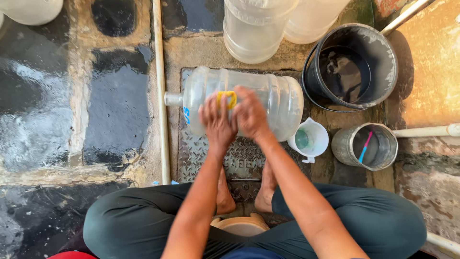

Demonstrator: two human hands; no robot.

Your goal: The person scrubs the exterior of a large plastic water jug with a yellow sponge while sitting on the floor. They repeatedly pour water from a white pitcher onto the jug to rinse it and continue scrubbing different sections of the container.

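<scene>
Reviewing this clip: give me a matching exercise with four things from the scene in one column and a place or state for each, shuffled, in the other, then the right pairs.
Things:
1. yellow sponge
2. clear water jug
3. black bucket
4. white cup

Places or states:
A. lying on its side on the metal plate
B. upright, dark water inside
C. held between the left hand and right hand
D. beside the jug's base, greenish liquid inside

Pairs: 1-C, 2-A, 3-B, 4-D

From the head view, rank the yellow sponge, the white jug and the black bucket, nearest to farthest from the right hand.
From the right hand:
1. Yellow sponge, at its fingertips, on the lying clear bottle.
2. White jug, just right of the bottle.
3. Black bucket, upper right, holding dark water.
</scene>
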